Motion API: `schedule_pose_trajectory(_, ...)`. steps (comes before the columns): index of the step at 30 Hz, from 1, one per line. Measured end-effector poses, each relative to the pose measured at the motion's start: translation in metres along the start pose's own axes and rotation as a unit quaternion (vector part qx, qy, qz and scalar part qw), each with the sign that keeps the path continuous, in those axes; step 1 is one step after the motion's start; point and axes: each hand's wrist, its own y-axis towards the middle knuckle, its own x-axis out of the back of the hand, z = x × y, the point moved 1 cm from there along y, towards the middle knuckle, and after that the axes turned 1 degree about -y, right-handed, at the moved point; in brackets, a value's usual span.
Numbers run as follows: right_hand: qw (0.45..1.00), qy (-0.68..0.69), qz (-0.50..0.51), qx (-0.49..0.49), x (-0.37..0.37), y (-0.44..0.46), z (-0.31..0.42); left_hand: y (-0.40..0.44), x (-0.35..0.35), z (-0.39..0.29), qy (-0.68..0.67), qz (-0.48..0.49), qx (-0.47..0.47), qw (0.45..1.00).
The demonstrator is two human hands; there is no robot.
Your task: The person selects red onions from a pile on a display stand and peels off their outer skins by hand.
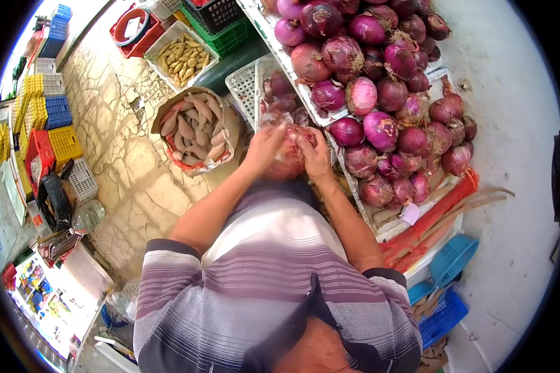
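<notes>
In front of my belly is a clear plastic bag (pixel 287 165) with something reddish inside; its exact contents are hard to make out. My left hand (pixel 266 148) is closed on the left side of the bag, its fingertips slightly blurred. On the other side, my right hand (pixel 315 153) grips the bag near its top, fingers bent. Just beyond the hands stands a white crate (pixel 246 86) with red onions (pixel 280 84) partly visible in it. To the right, red onions (pixel 379 130) are heaped in white trays, close to my right hand.
An open sack of sweet potatoes (pixel 196 127) stands left of my hands. Behind it is a white crate of yellowish roots (pixel 183 59). Stacked green and black crates (pixel 221 34) stand at the back. A blue basket (pixel 442 317) lies at lower right.
</notes>
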Motion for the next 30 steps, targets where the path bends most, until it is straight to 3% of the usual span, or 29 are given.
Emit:
schedule_pose_trajectory(3,0.999,0.019,0.004,-0.036,-0.003,0.002,-0.012,0.001,0.005,0.007,0.038,-0.009,0.002,0.999)
schedule_pose_trajectory(9,1.000,0.022,-0.021,-0.003,-0.007,0.003,-0.028,0.008,0.016,0.029,0.022,-0.007,0.022,0.999)
schedule_pose_trajectory(12,0.998,0.040,-0.018,-0.042,-0.003,0.002,-0.033,0.027,0.021,0.056,-0.048,0.019,0.065,0.997)
schedule_pose_trajectory(15,0.999,0.050,0.019,-0.008,0.005,0.006,-0.042,0.028,0.029,0.048,0.008,0.077,0.079,0.994)
schedule_pose_trajectory(16,0.998,0.049,0.035,0.013,0.007,0.008,-0.049,0.029,0.029,0.054,0.041,0.082,0.026,0.995)
schedule_pose_trajectory(19,0.968,0.223,0.025,-0.110,0.004,0.002,-0.067,0.037,0.025,0.066,0.124,0.080,-0.122,0.982)
schedule_pose_trajectory(21,0.990,0.110,0.052,-0.067,0.004,0.000,-0.071,0.041,0.019,0.070,0.158,0.058,-0.202,0.965)
schedule_pose_trajectory(23,0.983,0.152,0.059,-0.089,0.004,-0.004,-0.072,0.048,0.016,0.081,0.187,0.068,-0.157,0.967)
schedule_pose_trajectory(25,0.922,0.344,0.041,-0.173,0.003,-0.010,-0.064,0.051,0.015,0.098,0.233,0.102,-0.132,0.958)
schedule_pose_trajectory(27,0.930,0.312,-0.007,-0.195,0.009,-0.007,-0.093,0.055,0.016,0.111,0.297,0.163,-0.130,0.932)
schedule_pose_trajectory(30,0.990,0.102,-0.029,-0.091,0.011,-0.005,-0.099,0.066,0.013,0.115,0.134,0.114,0.086,0.981)
